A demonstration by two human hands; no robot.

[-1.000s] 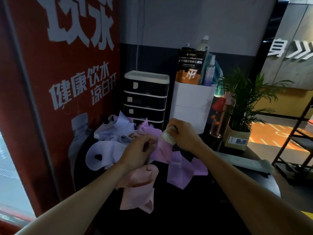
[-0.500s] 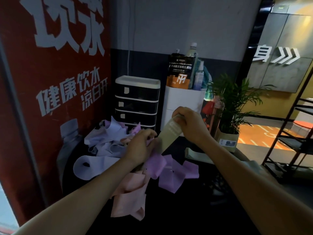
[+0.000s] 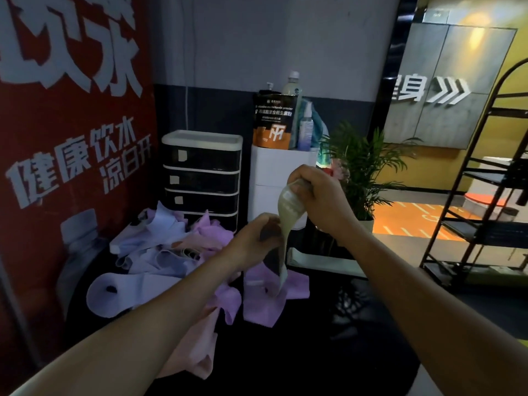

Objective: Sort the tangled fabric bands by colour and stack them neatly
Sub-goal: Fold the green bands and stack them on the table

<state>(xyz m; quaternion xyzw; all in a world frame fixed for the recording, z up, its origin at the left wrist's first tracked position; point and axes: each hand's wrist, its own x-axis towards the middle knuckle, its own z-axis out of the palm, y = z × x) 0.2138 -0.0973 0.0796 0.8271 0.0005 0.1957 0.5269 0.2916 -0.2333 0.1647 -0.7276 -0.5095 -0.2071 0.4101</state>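
Right hand raised above the dark table, fingers curled tight round the top end of a pale green band. The band hangs stretched down from it, lower end dangling over the purple bands. Left hand lower and nearer, fingers closed round the band's middle; grip partly hidden in shadow, looks like a pinch.

Rest of the tangle sits on the table's left side: lavender-white bands heaped far left, one rolled into a loop nearer, a pink band nearest, under the left forearm, purple ones right of centre.

Far side: black drawer unit with white top, white cylinder container right of it holding a dark pouch and bottles. Potted plant further right. Red poster on the left, black metal rack on the right.
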